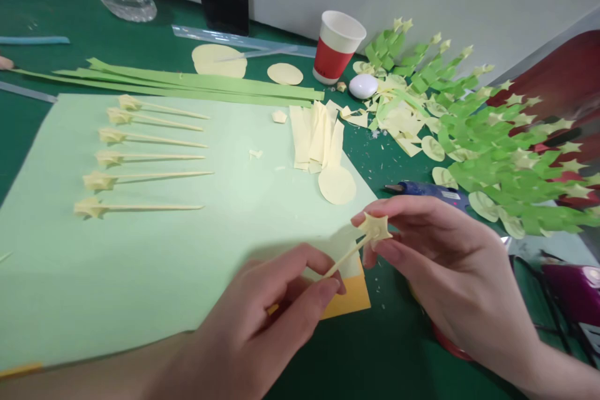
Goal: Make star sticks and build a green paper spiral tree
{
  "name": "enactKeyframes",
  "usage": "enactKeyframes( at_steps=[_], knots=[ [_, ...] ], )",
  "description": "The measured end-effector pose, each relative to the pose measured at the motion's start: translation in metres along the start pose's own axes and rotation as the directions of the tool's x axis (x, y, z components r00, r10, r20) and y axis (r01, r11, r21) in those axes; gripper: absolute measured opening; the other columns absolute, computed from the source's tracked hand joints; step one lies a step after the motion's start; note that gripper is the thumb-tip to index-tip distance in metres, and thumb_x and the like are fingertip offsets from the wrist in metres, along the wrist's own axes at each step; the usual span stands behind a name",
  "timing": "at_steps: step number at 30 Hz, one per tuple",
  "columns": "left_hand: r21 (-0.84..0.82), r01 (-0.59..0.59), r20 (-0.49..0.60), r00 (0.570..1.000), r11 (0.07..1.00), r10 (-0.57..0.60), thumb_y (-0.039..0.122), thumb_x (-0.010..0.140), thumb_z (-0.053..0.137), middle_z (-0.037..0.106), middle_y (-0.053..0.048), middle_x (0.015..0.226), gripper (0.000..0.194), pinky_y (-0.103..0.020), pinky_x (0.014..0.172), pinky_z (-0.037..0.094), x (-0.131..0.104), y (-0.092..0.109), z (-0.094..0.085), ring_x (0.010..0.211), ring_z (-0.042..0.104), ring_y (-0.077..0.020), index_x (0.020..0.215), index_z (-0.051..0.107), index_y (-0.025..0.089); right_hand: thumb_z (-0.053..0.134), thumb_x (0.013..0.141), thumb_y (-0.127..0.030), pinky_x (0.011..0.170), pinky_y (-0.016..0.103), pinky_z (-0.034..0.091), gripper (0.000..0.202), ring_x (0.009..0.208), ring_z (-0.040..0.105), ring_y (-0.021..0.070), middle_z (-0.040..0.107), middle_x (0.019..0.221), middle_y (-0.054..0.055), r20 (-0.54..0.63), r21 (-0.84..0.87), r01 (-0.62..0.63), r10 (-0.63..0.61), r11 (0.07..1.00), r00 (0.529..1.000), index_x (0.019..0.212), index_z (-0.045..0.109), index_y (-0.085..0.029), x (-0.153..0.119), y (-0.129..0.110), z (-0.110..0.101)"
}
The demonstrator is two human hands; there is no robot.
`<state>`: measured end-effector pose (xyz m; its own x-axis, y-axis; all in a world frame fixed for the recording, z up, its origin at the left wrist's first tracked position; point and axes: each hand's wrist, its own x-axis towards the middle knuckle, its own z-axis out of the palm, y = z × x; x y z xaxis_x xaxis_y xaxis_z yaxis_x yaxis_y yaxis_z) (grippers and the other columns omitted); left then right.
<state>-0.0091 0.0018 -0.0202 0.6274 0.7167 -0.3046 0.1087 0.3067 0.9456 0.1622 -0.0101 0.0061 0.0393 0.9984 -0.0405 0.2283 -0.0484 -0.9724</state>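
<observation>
My left thumb and index finger, on my left hand (285, 306), pinch the thin stem (345, 259), while my right hand (435, 256) grasps the pale yellow paper star (376, 225) at its upper end. I hold both tilted, just over the right edge of the pale green sheet (164, 281); an orange sheet (349, 297) peeks out beneath that edge. Six starred sticks (110, 158) lie in a column near the sheet's left edge, heads toward it. By its far right corner sit yellow strips (319, 134) and a paper disc (337, 185); green strips (197, 84) run along its far edge. Past that, a red-and-white cup (332, 59) stands near the far edge of the desk (356, 362), and leafy paper sprays (510, 144) crowd its right side
</observation>
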Motion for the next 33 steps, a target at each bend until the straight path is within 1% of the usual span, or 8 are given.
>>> enactKeyframes(
  at_steps=[8,17,20,22,25,27,30,33],
  knots=[
    [0.01,0.013,0.006,1.0,1.0,-0.014,0.034,0.085,0.041,0.034,0.008,0.047,0.021,-0.017,0.037,0.023,0.001,0.002,0.0,0.04,0.03,-0.007,0.072,0.05,0.021,0.067,0.07,-0.015,0.051,0.016,0.053,0.019,0.057,0.059,0.0084,0.062,0.071,-0.003,0.006,0.02,-0.009,0.009,1.0,1.0,0.083,0.066,-0.029,0.0,0.001,0.001],
    [0.01,-0.003,-0.005,1.0,1.0,0.003,0.032,0.085,0.042,0.034,0.008,0.045,0.02,-0.016,0.035,0.023,0.0,0.0,0.0,0.038,0.029,-0.0068,0.071,0.05,0.021,0.067,0.07,-0.018,0.05,0.018,0.053,0.015,0.056,0.059,0.0097,0.061,0.068,-0.003,0.01,0.009,-0.02,0.019,1.0,1.0,0.082,0.065,-0.027,0.0,0.001,0.001],
    [0.018,-0.007,0.01,1.0,1.0,0.007,0.033,0.085,0.042,0.034,0.008,0.046,0.022,-0.017,0.036,0.023,-0.002,-0.001,0.001,0.039,0.03,-0.0067,0.07,0.05,0.02,0.067,0.071,-0.017,0.058,0.017,0.053,0.019,0.067,0.061,0.0095,0.065,0.078,-0.003,0.035,0.029,-0.025,0.024,0.999,0.999,0.085,0.064,-0.03,0.0,0.0,0.0],
    [0.011,-0.017,0.01,1.0,1.0,0.016,0.034,0.085,0.042,0.035,0.008,0.046,0.021,-0.017,0.036,0.024,-0.003,-0.001,0.001,0.039,0.031,-0.0068,0.071,0.051,0.02,0.066,0.072,-0.018,0.063,0.019,0.053,0.023,0.077,0.061,0.0113,0.066,0.088,-0.002,0.073,0.064,-0.04,0.035,0.997,0.997,0.091,0.062,-0.031,-0.001,0.0,0.0],
    [-0.035,-0.02,-0.004,1.0,0.999,0.02,0.036,0.085,0.043,0.039,0.007,0.046,0.02,-0.016,0.037,0.026,-0.003,-0.002,0.0,0.039,0.034,-0.0071,0.076,0.051,0.02,0.066,0.073,-0.022,0.064,0.022,0.053,0.029,0.08,0.06,0.0134,0.064,0.098,0.0,0.108,0.101,-0.068,0.057,0.993,0.993,0.099,0.059,-0.032,-0.002,0.001,0.0],
    [-0.074,-0.012,-0.005,1.0,0.997,0.012,0.036,0.086,0.043,0.041,0.007,0.047,0.019,-0.016,0.038,0.029,-0.002,-0.002,-0.001,0.041,0.038,-0.0076,0.077,0.05,0.02,0.066,0.072,-0.023,0.061,0.022,0.051,0.024,0.077,0.058,0.0133,0.063,0.093,0.001,0.12,0.085,-0.098,0.088,0.992,0.989,0.095,0.061,-0.03,-0.003,0.002,0.002],
    [-0.122,0.0,0.024,1.0,0.993,0.003,0.035,0.086,0.043,0.046,0.006,0.05,0.017,-0.016,0.042,0.033,0.001,-0.001,-0.002,0.045,0.044,-0.0081,0.079,0.048,0.021,0.067,0.072,-0.026,0.058,0.022,0.048,0.01,0.069,0.055,0.0116,0.061,0.08,0.001,0.165,0.068,-0.156,0.143,0.985,0.976,0.08,0.062,-0.024,-0.002,0.002,0.008],
    [-0.172,0.017,0.043,0.999,0.985,-0.01,0.036,0.086,0.045,0.049,0.006,0.052,0.017,-0.017,0.047,0.038,0.001,-0.001,-0.002,0.048,0.047,-0.0083,0.078,0.047,0.021,0.064,0.073,-0.031,0.06,0.025,0.047,0.01,0.068,0.054,0.012,0.06,0.076,0.001,0.214,0.106,-0.208,0.182,0.972,0.96,0.074,0.061,-0.021,-0.002,0.0,0.015]
  ],
)
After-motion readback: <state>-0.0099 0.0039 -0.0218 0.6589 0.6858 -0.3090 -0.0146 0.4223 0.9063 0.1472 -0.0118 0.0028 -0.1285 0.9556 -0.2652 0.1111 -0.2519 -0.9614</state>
